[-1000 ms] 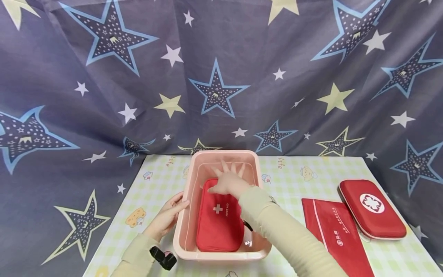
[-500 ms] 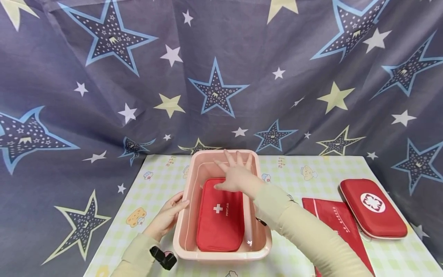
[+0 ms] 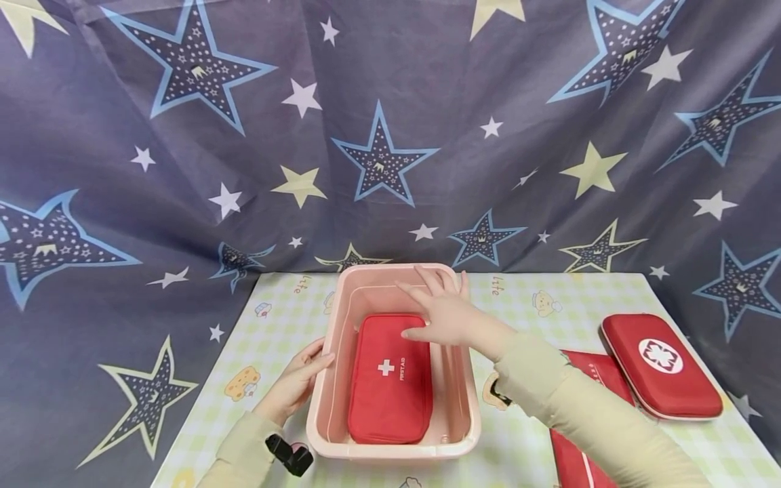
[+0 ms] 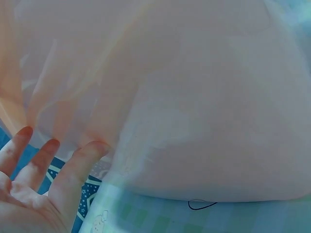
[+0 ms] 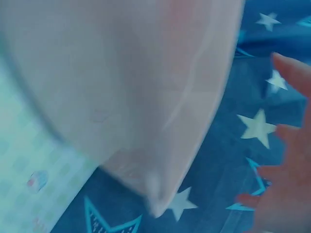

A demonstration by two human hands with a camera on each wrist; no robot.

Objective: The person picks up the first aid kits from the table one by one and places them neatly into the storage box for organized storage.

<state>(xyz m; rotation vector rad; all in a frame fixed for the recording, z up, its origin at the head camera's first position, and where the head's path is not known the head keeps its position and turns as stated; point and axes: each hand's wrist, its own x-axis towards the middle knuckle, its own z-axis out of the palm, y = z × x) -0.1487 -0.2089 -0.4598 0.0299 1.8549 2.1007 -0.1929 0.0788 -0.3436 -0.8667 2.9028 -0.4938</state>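
A pink plastic basin (image 3: 350, 298) stands on the table, holding a red first aid pouch (image 3: 390, 400) with a white cross, lying flat. My left hand (image 3: 294, 385) holds the basin's left side, thumb at the rim and fingers against the outer wall; the left wrist view shows the fingertips (image 4: 51, 143) at that wall. Above the basin's right rim is my right hand (image 3: 448, 315), fingers spread and holding nothing. In the right wrist view the right hand (image 5: 286, 165) appears apart from the blurred basin wall (image 5: 146, 107).
At the right of the table lies a red hard case (image 3: 662, 366) with a white round emblem. A flat red bag (image 3: 573, 454) beside it is partly covered by my right sleeve (image 3: 567, 400). A star-patterned curtain (image 3: 390, 102) hangs behind the checked tablecloth (image 3: 518, 298).
My right hand has lifted out of the basin and moved right, over its rim, uncovering more of the pouch. The left hand has stayed on the basin's side.
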